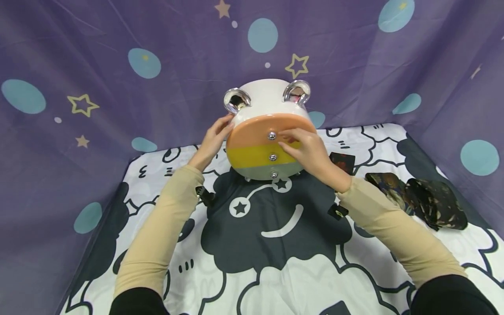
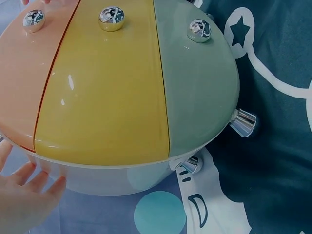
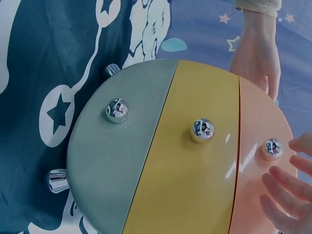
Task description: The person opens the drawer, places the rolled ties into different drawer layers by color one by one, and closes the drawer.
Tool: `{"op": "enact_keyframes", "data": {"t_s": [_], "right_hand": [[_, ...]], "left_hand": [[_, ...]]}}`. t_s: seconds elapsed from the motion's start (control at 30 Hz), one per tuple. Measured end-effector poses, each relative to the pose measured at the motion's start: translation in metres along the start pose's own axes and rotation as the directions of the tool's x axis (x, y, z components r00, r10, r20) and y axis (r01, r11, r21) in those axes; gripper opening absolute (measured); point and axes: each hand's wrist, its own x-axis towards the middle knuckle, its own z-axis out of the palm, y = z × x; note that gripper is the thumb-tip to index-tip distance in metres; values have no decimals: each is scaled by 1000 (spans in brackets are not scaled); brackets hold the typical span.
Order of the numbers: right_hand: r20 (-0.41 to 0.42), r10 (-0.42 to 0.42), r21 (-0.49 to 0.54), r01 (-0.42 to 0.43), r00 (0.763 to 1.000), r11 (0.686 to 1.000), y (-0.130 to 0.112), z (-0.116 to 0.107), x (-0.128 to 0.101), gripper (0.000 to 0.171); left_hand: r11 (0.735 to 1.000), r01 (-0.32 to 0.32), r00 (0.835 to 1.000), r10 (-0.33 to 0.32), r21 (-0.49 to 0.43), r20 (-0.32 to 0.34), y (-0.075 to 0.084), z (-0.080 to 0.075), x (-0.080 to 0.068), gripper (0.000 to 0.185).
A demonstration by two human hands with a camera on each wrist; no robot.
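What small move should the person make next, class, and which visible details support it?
Probably pinch the top knob on the orange panel with the right hand: that hand is right beside the knob but not gripping it, while the left hand is at the side of the white body, seemingly well placed to steady it.
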Motion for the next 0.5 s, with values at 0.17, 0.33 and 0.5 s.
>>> {"op": "enact_keyframes", "data": {"t_s": [0.17, 0.33, 0.5], "right_hand": [[-30, -27, -26, 27, 999, 999, -2, 5, 5, 20], [-58, -64, -82, 59, 996, 995, -4, 9, 8, 20], [-54, -71, -103, 65, 996, 993, -6, 13, 11, 19]], "left_hand": [[1000, -11, 1000, 11, 14, -11, 0, 1, 0, 39], [1000, -11, 1000, 11, 9, -10, 0, 3, 1, 40], [1000, -1, 1000, 1, 7, -2, 0, 2, 1, 40]]}}
